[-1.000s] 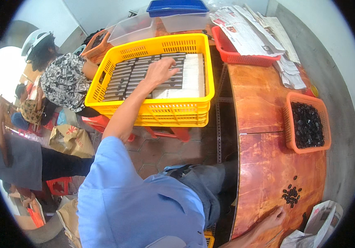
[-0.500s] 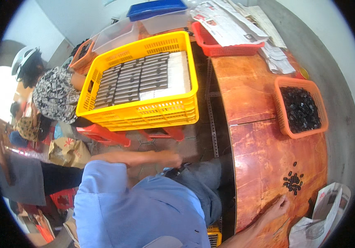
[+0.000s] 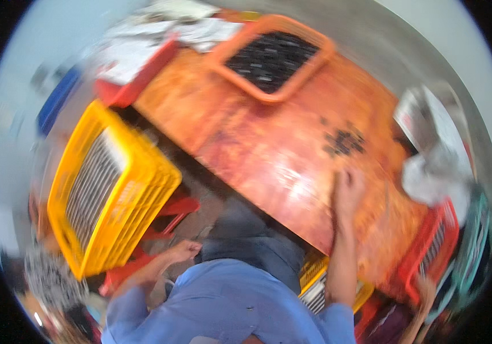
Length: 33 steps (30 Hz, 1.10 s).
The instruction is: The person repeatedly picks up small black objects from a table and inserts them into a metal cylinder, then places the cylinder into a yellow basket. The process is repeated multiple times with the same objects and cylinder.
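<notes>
My right hand [image 3: 350, 186] rests on the reddish-brown wooden table with its fingers curled in, blurred. Just beyond it lies a loose cluster of small black pieces [image 3: 344, 141], too small and smeared to name. Whether the hand holds one of them is hidden. Over beside my lap is my left hand [image 3: 187, 250], fingers also curled; what they hold, if anything, does not show. Farther along the table stands an orange plastic basket [image 3: 298, 87] filled with many more black pieces [image 3: 273, 60].
To the left, a yellow crate [image 3: 142, 198] with rows of metal bars stands above red stools. A red basket with papers [image 3: 142, 77] sits at the far left table corner. Plastic and paper bags [image 3: 435, 172] lie at right; another person's hand [image 3: 426, 291] touches a red basket [image 3: 412, 261].
My view has swung right, so the table now fills the middle. My left hand, earlier blurred, now shows beside my lap. My right hand stays near the black pieces.
</notes>
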{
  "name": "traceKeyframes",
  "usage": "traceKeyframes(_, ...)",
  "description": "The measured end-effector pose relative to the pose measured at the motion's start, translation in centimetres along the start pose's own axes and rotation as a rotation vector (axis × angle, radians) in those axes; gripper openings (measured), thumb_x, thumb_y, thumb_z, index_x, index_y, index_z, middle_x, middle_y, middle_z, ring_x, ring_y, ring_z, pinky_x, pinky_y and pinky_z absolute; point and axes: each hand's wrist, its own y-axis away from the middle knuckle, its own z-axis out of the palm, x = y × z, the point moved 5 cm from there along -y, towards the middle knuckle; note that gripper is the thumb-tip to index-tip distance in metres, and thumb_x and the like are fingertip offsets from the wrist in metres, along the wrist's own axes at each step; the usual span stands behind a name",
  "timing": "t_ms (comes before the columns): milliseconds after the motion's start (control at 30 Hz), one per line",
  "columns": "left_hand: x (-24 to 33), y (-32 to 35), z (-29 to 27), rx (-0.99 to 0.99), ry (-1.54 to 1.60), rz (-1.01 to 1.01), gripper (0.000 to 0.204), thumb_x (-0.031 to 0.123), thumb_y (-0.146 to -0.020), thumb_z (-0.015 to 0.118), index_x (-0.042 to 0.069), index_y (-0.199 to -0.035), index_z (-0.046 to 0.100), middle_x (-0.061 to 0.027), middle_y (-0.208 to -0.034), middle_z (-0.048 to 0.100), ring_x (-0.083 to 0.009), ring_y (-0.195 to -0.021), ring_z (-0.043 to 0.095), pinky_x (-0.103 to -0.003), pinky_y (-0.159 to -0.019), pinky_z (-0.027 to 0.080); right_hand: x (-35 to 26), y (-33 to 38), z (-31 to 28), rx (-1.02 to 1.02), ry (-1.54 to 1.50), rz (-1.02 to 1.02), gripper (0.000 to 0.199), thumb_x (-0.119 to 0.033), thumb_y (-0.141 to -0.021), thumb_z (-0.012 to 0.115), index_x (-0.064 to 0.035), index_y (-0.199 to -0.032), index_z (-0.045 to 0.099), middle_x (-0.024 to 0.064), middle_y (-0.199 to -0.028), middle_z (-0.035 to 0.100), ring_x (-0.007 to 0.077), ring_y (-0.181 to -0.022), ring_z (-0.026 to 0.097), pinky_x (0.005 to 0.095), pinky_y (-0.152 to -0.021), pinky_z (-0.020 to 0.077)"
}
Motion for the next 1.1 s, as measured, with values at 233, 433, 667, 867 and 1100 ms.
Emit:
traceKeyframes(233,0.4,1.3,-1.4,-0.095,0.285,-0.229,0.015,0.005,-0.095,0.064,0.012,-0.082,0.061,0.0041,-0.075,0.058,-0.0102,-0.069,0.056,-0.03,-0.062,0.048,-3.1,0.3,-1.1,-0.05,0.029,0.062,0.016,-0.014,-0.091,0.067,0.0019,-0.088,0.067,0.0183,-0.093,0.065,0.0372,-0.092,0.064,0.0453,-0.084,0.049)
traceKeyframes(433,-2.0,-1.9,-2.4,-0.023,-0.063,-0.239,0.015,-0.001,-0.085,0.069,0.007,-0.076,0.06,0.0042,-0.07,0.057,-0.0117,-0.064,0.057,-0.031,-0.057,0.047,-1.2,0.3,-0.8,0.0,-0.032,-0.018,0.016,-0.014,-0.09,0.069,0.0008,-0.086,0.068,0.0168,-0.089,0.065,0.0356,-0.088,0.064,0.0453,-0.08,0.0493)
traceKeyframes(667,2.8,-2.8,-2.3,0.037,-0.214,-0.128,0.009,-0.004,-0.082,0.07,0.002,-0.087,0.073,-0.0011,-0.078,0.071,-0.0123,-0.073,0.067,-0.031,-0.063,0.052,-1.1,0.3,-0.8,0.025,-0.013,-0.043,0.014,-0.014,-0.09,0.07,-0.0009,-0.086,0.068,0.015,-0.088,0.064,0.035,-0.088,0.064,0.0455,-0.078,0.0497)
traceKeyframes(867,-1.7,-5.0,-2.7,0.094,-0.255,0.208,0.015,0.002,-0.079,0.074,-0.001,-0.094,0.076,-0.0094,-0.084,0.077,-0.0171,-0.081,0.074,-0.036,-0.071,0.056,-1.2,0.2,-0.7,0.052,-0.02,-0.074,0.014,-0.013,-0.09,0.071,-0.0014,-0.084,0.067,0.0152,-0.087,0.062,0.0359,-0.087,0.063,0.0464,-0.077,0.0489)
traceKeyframes(1100,-0.2,-4.4,-2.5,0.227,-0.386,0.147,0.022,0.012,-0.079,0.075,-0.001,-0.096,0.076,-0.0223,-0.085,0.075,-0.0324,-0.089,0.077,-0.042,-0.076,0.056,-1.2,0.2,-1.1,0.071,-0.017,-0.085,0.013,-0.014,-0.089,0.072,-0.002,-0.085,0.067,0.015,-0.088,0.062,0.036,-0.088,0.062,0.0466,-0.079,0.0479)
